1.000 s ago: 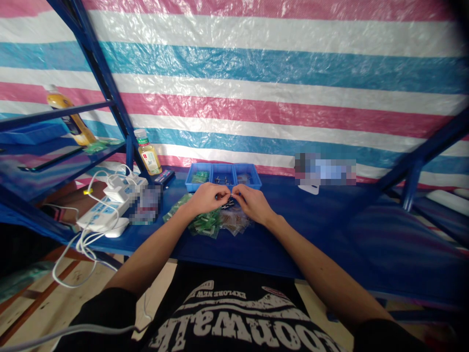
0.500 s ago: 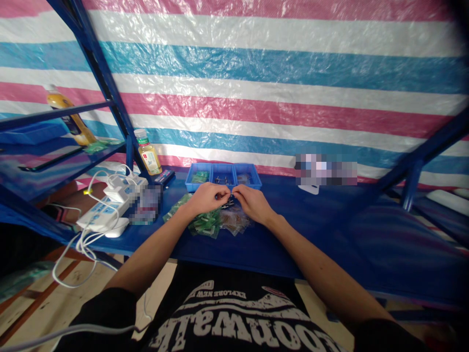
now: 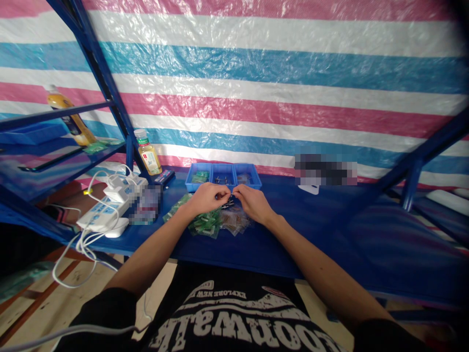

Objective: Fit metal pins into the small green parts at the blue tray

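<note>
My left hand (image 3: 208, 197) and my right hand (image 3: 252, 200) meet fingertip to fingertip over the blue table, both closed in a pinch. Whatever small piece lies between the fingertips is too tiny to name. Under and beside my left hand spreads a pile of green packets (image 3: 205, 224). Small clear packets with brownish contents (image 3: 234, 219) lie below my right hand. Several dark, thin metal pieces (image 3: 229, 202) show just under the fingertips. Behind the hands stands a blue three-part tray (image 3: 224, 168), with green packets at left, dark metal pieces in the middle and clear packets at right.
On the left lie a white power strip (image 3: 106, 208) with tangled cables and a small dark box (image 3: 164, 179). A bottle of yellow liquid (image 3: 149, 154) stands behind them. Blue frame posts (image 3: 110, 93) rise at the side. A striped sheet (image 3: 256, 112) hangs behind the table (image 3: 311, 230).
</note>
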`<state>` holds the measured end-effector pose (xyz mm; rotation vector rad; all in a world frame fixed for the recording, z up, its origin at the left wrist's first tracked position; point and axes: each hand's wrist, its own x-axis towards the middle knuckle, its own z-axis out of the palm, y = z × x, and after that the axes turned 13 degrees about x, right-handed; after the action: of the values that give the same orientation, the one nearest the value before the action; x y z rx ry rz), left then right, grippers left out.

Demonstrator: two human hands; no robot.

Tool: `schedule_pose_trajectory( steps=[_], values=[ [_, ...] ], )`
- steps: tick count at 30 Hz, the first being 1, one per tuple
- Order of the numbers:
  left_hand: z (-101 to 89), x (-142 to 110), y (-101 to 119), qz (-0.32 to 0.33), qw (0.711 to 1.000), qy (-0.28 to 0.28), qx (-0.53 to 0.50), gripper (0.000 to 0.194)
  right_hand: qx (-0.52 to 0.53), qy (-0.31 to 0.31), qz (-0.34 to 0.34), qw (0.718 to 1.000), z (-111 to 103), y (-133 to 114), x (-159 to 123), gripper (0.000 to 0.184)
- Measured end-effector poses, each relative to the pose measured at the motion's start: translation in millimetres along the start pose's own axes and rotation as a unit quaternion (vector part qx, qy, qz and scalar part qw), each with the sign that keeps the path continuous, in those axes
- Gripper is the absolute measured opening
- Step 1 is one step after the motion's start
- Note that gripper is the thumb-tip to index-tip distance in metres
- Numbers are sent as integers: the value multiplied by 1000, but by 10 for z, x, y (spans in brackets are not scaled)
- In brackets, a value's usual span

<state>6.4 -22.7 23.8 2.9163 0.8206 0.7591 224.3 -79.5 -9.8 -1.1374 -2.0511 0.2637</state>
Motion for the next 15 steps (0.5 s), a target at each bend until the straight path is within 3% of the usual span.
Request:
schedule_pose_trajectory(
  steps=[15],
  values=[
    [-3,3,1,-4,1000,0,3,16,2,5,5,1000,-2,2,9,18]
  ],
)
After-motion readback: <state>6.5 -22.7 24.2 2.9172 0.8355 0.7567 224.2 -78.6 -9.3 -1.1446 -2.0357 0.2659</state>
